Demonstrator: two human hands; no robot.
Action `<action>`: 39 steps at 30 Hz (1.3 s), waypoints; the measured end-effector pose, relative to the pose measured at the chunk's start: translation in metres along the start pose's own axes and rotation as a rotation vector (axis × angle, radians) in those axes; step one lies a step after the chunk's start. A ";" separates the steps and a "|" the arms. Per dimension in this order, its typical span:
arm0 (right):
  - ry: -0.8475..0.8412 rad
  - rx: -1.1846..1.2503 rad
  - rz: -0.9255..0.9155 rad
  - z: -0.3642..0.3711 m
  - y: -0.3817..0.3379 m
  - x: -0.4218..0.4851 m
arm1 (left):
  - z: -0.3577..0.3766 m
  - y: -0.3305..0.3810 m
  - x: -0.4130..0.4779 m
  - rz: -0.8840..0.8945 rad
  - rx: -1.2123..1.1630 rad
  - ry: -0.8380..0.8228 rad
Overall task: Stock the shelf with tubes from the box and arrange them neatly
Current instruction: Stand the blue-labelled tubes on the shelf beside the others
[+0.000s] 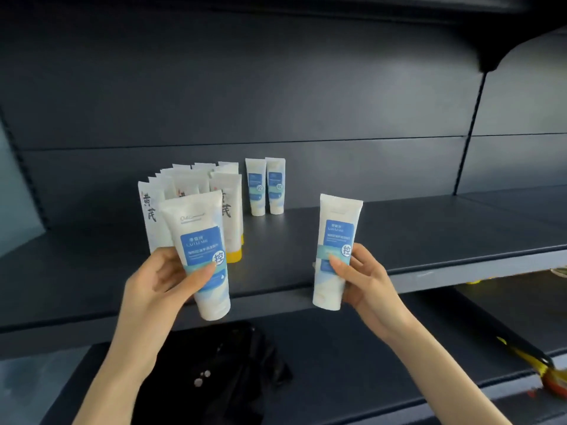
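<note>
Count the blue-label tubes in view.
4 blue-label tubes: one in the left hand, one in the right hand, two standing side by side on the shelf. Others may hide behind the yellow-capped tubes.

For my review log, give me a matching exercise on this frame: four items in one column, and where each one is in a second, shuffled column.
Items
1. tube in the left hand
2. pair of blue-label tubes
3. yellow-capped tubes
4. black bag

Places
A. on the lower shelf
B. held in front of the shelf
C. standing far back on the shelf, right of the bigger group
D. crowded on the shelf's left part, caps down

Pairs: 1-B, 2-C, 3-D, 4-A
</note>
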State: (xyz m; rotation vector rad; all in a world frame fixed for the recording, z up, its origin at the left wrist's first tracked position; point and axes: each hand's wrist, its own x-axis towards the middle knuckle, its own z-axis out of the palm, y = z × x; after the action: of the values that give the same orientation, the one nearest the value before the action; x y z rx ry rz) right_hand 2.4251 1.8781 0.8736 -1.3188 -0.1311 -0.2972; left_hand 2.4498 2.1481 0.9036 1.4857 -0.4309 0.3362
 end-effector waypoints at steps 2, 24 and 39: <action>0.003 -0.010 -0.021 0.011 -0.004 0.021 | -0.012 0.001 0.008 0.014 0.004 0.023; 0.352 -0.431 -0.111 -0.024 0.022 0.299 | 0.019 -0.002 0.069 0.104 0.119 0.100; 0.252 -0.777 -0.106 -0.039 0.058 0.334 | 0.039 -0.014 0.076 0.072 0.149 0.098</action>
State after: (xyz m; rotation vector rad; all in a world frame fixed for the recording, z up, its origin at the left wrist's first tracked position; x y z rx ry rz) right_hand 2.7580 1.8067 0.8980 -2.0290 0.1466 -0.6422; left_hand 2.5205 2.1048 0.9291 1.5935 -0.3876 0.5053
